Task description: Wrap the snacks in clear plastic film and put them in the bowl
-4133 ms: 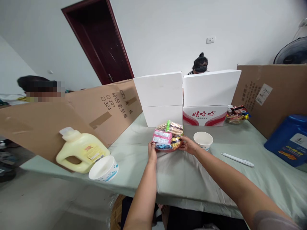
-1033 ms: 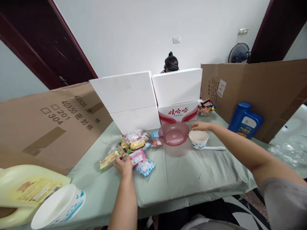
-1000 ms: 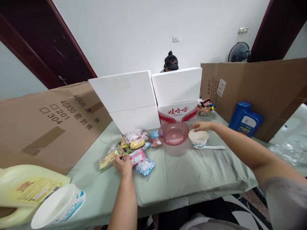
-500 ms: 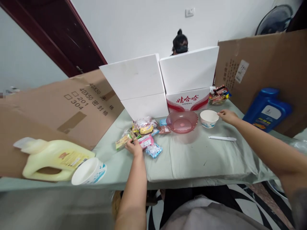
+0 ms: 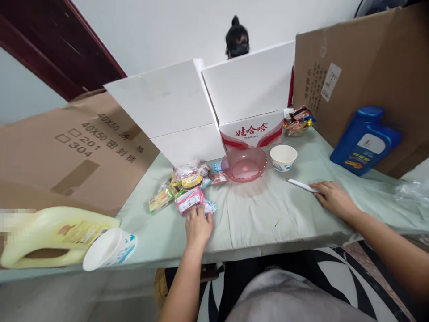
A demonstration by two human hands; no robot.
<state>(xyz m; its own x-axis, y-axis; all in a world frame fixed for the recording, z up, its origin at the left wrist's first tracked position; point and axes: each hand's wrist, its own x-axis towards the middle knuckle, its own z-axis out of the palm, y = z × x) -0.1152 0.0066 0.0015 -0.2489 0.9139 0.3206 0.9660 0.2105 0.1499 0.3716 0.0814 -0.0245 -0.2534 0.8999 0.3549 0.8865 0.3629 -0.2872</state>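
Observation:
Over the near edge of the snack pile, my left hand (image 5: 199,227) rests with its fingers spread. Its fingertips touch or nearly touch a pink-and-white packet (image 5: 189,201) and a blue packet (image 5: 210,206). My right hand (image 5: 336,201) has its fingers closed on the right end of a slim white stick-shaped tool (image 5: 301,184), whose exact kind I cannot make out. Behind the tool stands a white paper bowl (image 5: 283,154) with blue print. Left of that bowl is a pink translucent bowl (image 5: 244,166). A yellow packet (image 5: 192,181) lies higher in the pile, and a yellow-green packet (image 5: 161,200) at its left.
Tall white boxes (image 5: 161,103) stand at the back, with a person's head (image 5: 237,38) above them. A blue bottle (image 5: 365,141) and filled snack bowl (image 5: 297,129) are right. A yellow jug (image 5: 63,230) and tilted paper bowl (image 5: 107,250) lie left.
My right hand has left the rim of the paper bowl and come down onto the white tool. My left hand has moved from the yellow-green packet toward the pile's near right side.

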